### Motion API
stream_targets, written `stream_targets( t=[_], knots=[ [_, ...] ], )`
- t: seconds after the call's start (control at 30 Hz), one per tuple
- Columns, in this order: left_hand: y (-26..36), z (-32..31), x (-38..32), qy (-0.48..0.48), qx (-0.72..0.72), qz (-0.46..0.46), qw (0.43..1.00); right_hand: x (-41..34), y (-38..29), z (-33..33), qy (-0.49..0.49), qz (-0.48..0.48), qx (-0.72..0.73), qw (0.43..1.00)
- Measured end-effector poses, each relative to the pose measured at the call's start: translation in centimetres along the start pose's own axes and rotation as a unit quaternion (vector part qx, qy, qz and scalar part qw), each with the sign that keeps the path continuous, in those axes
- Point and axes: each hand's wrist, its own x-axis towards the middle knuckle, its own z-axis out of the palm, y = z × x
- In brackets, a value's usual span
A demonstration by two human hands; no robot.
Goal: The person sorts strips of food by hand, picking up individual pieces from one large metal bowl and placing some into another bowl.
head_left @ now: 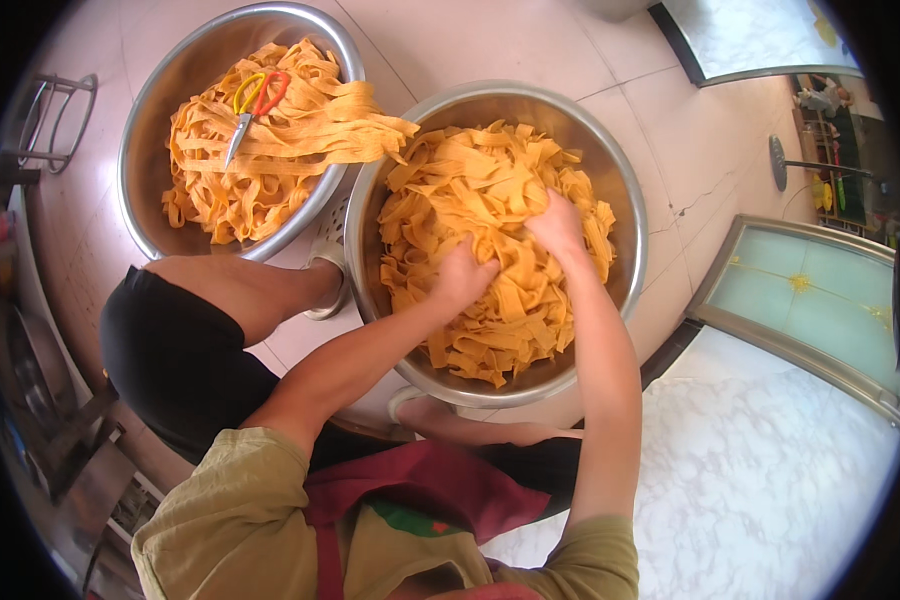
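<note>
Both my hands are in a heap of flat yellow-orange food strips (487, 169), which look like tofu skin or wide noodles. A round stainless-steel basin (634, 202) on the floor holds them. My left hand (466, 276) grips strips near the middle of the heap, its thumb apart and its fingertips buried. Farther right, my right hand (559, 223) is closed on more strips, with its fingers mostly hidden. A second steel basin (141, 172) to the left holds longer strips (232, 191), a bundle of which hangs over its rim. Scissors (249, 112) with yellow and red handles lie on that heap.
My knees and shoes straddle the near basin on the tiled floor (622, 52). A glass-panelled frame (802, 292) and a marbled white surface (750, 457) are at right. A metal rack (60, 120) stands at far left.
</note>
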Motion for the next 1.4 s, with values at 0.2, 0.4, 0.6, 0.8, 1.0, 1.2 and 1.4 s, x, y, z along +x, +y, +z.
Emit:
stream_targets(
  t=[0.2, 0.4, 0.6, 0.8, 1.0, 1.2, 1.4],
  knots=[
    [10.1, -1.9, -6.2, -0.021, -0.073, 0.168, 0.983, -6.3, -0.1, -8.5, 0.112, -0.060, 0.097, 0.987],
    [7.7, -4.5, -4.4, 0.009, 0.183, 0.217, 0.959, -10.8, 1.1, -11.1, 0.086, -0.113, 0.171, 0.975],
    [3.8, -4.3, -6.5, -0.017, 0.179, 0.218, 0.959, -15.4, 5.5, -5.0, 0.102, -0.055, -0.056, 0.992],
    [0.9, -3.0, -8.1, -0.028, 0.126, 0.334, 0.934, -20.2, 5.1, -4.6, 0.148, -0.082, -0.268, 0.948],
    [-1.1, -2.4, -10.5, -0.160, 0.367, 0.476, 0.783, -19.8, 0.1, -2.6, 0.091, -0.109, -0.186, 0.972],
    [-0.4, -4.4, -7.6, -0.159, 0.187, 0.290, 0.925, -18.6, 1.8, -2.0, -0.034, -0.147, -0.225, 0.963],
    [-0.4, -5.2, -4.8, 0.013, 0.239, 0.269, 0.933, -19.9, 6.5, -3.1, 0.054, -0.186, -0.267, 0.944]
  ],
)
